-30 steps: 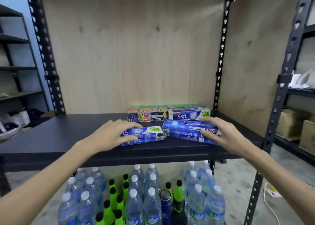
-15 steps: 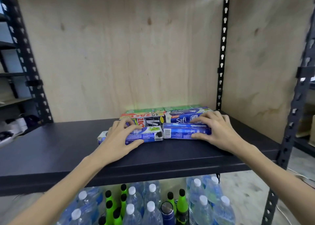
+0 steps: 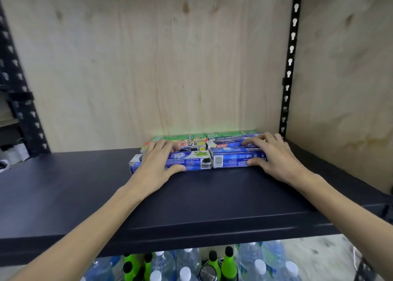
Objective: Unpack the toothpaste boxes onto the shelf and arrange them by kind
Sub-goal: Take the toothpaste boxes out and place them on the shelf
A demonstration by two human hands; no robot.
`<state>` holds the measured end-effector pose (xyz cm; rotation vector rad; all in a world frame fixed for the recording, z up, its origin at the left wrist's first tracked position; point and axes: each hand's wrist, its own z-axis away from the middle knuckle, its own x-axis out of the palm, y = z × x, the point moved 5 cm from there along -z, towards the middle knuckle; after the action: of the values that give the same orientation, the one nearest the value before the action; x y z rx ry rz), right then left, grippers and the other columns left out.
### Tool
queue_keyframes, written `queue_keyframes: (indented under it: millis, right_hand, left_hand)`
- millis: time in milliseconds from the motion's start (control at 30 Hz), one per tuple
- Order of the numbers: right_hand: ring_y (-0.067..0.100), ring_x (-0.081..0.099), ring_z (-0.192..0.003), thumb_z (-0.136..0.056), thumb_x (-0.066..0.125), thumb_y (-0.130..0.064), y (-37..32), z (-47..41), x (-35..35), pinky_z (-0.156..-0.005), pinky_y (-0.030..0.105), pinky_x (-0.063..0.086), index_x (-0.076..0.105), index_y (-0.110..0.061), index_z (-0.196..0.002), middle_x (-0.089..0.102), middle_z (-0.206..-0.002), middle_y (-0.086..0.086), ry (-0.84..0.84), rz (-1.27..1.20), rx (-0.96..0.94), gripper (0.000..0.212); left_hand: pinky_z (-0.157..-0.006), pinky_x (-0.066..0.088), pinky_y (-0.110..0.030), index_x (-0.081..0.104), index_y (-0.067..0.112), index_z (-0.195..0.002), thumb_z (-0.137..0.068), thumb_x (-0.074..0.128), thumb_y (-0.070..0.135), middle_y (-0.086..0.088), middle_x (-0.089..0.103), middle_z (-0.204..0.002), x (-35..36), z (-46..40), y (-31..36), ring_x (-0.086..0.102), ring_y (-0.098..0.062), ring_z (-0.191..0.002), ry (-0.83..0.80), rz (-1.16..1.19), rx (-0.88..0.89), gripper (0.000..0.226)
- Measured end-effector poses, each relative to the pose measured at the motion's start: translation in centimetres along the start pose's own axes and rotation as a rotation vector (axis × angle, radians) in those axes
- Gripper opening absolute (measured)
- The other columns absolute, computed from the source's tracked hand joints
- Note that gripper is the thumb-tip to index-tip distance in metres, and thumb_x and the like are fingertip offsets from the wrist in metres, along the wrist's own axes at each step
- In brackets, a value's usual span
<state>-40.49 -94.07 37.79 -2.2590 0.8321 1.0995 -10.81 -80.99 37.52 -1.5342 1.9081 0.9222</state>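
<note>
1. The fingers of the left hand lie over the top of a blue toothpaste box with a green leaf print, while its thumb presses the box's near face, so the hand grips the box from above and in front.
2. The fingers of the right hand reach over a blue Safi toothpaste box with a barcode, and the thumb rests against its near face; the hand holds that box the same way.
3. These two boxes lie end to end on the dark shelf, their inner ends touching or almost touching, and form the front row.
4. Right behind them sits a second row: a red, yellow and black toothpaste box on the left and a blue box marked BAHARU on the right, each just beside the front box before it.
5. Behind those, against the plywood back panel, the tops of two green boxes show side by side; their print is too small to read.
6. The whole group stands toward the right rear of the shelf, near the black perforated upright and the plywood side panel.
7. Below the shelf's front edge stand clear water bottles with white caps, green bottles with black caps and a round metal lid.
8. At the far left another rack is partly visible, blurred.
</note>
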Motion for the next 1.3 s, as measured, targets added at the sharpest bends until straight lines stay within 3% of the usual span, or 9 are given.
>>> queue_keyframes:
  millis: [300, 433, 533, 600, 700, 833, 967, 1133, 1300]
  right_hand:
    - [0.017, 0.033, -0.121, -0.091, 0.068, -0.042, -0.9, 1.2, -0.7, -0.101, 0.037, 0.032, 0.044, -0.039, -0.143, 0.045, -0.133, -0.002, 0.02, -0.012, 0.003, 0.058]
    - [0.022, 0.037, -0.122, -0.085, 0.071, -0.048, -2.4, 2.8, -1.4, -0.102, 0.042, 0.036, 0.048, -0.037, -0.141, 0.046, -0.131, -0.001, 0.04, -0.029, -0.013, 0.062]
    - [0.023, 0.039, -0.122, -0.084, 0.073, -0.047, -4.6, 5.0, -2.4, -0.098, 0.027, 0.025, 0.053, -0.031, -0.139, 0.048, -0.124, -0.001, 0.073, -0.085, -0.06, 0.061]
    - [0.019, 0.043, -0.117, -0.085, 0.075, -0.043, -6.7, 7.1, -3.3, -0.098, 0.025, 0.027, 0.057, -0.028, -0.135, 0.05, -0.117, -0.003, 0.131, -0.194, -0.066, 0.055]
    - [0.013, 0.046, -0.11, -0.087, 0.074, -0.038, -10.3, 11.3, -4.0, -0.102, 0.033, 0.04, 0.058, -0.027, -0.132, 0.052, -0.109, -0.006, 0.193, -0.38, -0.071, 0.049]
    - [0.014, 0.046, -0.101, -0.089, 0.072, -0.031, -15.5, 17.5, -3.0, -0.096, 0.029, 0.04, 0.057, -0.021, -0.134, 0.049, -0.103, -0.005, 0.247, -0.328, -0.193, 0.049]
    - [0.015, 0.048, -0.099, -0.089, 0.073, -0.027, -18.0, 23.0, 1.7, -0.094, 0.027, 0.038, 0.054, -0.019, -0.137, 0.049, -0.101, -0.004, 0.252, -0.409, -0.11, 0.052]
    - [0.018, 0.049, -0.105, -0.091, 0.07, -0.035, -19.6, 30.2, 10.4, -0.095, 0.033, 0.04, 0.048, -0.019, -0.139, 0.052, -0.11, -0.006, 0.096, -0.435, 0.005, 0.056]
    - [0.018, 0.048, -0.108, -0.088, 0.067, -0.042, -19.7, 37.3, 20.1, -0.094, 0.036, 0.041, 0.042, -0.021, -0.144, 0.051, -0.118, -0.005, -0.194, -0.359, 0.111, 0.064]
  left_hand:
    - [-0.094, 0.032, -0.03, 0.051, 0.029, -0.126, -0.082, 0.072, 0.051, 0.011, 0.053, -0.113, -1.0, 1.0, 1.4, 0.044, -0.014, -0.113, 0.027, -0.059, -0.019, 0.053]
    - [-0.105, 0.034, -0.033, 0.047, 0.027, -0.133, -0.082, 0.069, 0.055, 0.007, 0.05, -0.125, -2.1, 2.1, 2.2, 0.041, -0.016, -0.121, 0.037, -0.065, -0.032, 0.062]
    - [-0.107, 0.033, -0.035, 0.047, 0.025, -0.135, -0.082, 0.069, 0.055, 0.005, 0.047, -0.128, -3.2, 3.8, 3.5, 0.04, -0.02, -0.124, 0.048, -0.048, -0.019, 0.065]
    - [-0.107, 0.031, -0.032, 0.049, 0.023, -0.134, -0.085, 0.067, 0.055, 0.005, 0.047, -0.129, -4.0, 5.3, 4.8, 0.039, -0.021, -0.126, 0.046, -0.042, 0.011, 0.061]
    - [-0.104, 0.033, -0.033, 0.053, 0.024, -0.131, -0.093, 0.056, 0.057, 0.007, 0.051, -0.127, -5.6, 8.0, 7.5, 0.043, -0.017, -0.122, 0.026, -0.057, 0.102, 0.05]
    - [-0.107, 0.032, -0.033, 0.055, 0.019, -0.134, -0.095, 0.057, 0.049, 0.003, 0.053, -0.129, -6.4, 14.5, 10.5, 0.047, -0.02, -0.123, 0.108, -0.156, 0.267, 0.049]
    - [-0.112, 0.03, -0.036, 0.053, 0.015, -0.138, -0.09, 0.068, 0.036, -0.003, 0.049, -0.137, -4.1, 22.8, 10.0, 0.044, -0.026, -0.128, 0.158, -0.082, 0.15, 0.055]
    - [-0.101, 0.029, -0.028, 0.045, 0.022, -0.142, -0.092, 0.06, 0.045, 0.004, 0.046, -0.135, 2.1, 33.2, 7.5, 0.044, -0.018, -0.123, -0.118, -0.014, -0.064, 0.057]
    - [-0.099, 0.038, -0.036, 0.043, 0.019, -0.141, -0.093, 0.059, 0.05, 0.0, 0.05, -0.127, 7.9, 42.1, 2.5, 0.05, -0.021, -0.119, -0.335, 0.005, -0.411, 0.059]
